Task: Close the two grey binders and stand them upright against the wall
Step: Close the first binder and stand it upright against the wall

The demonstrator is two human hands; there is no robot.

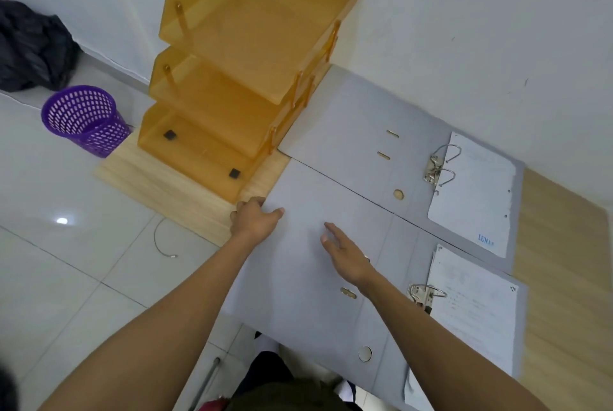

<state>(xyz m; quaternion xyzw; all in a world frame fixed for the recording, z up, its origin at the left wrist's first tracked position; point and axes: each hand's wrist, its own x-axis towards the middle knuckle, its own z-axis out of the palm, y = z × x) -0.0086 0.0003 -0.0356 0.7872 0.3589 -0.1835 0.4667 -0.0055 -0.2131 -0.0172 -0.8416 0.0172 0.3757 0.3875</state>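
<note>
Head view: left hand (253,216) pinches near binder (308,264) cover's far corner at the desk (185,191) edge, right hand (345,254) flat, ungripping; advise swinging the cover over the rings (428,291), papers squared.

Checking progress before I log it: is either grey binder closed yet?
No, the near binder and far binder both lie open flat, rings exposed.

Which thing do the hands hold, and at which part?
The left hand grips the near open grey cardboard binder at its cover's far-left corner; the right hand holds nothing.
</note>
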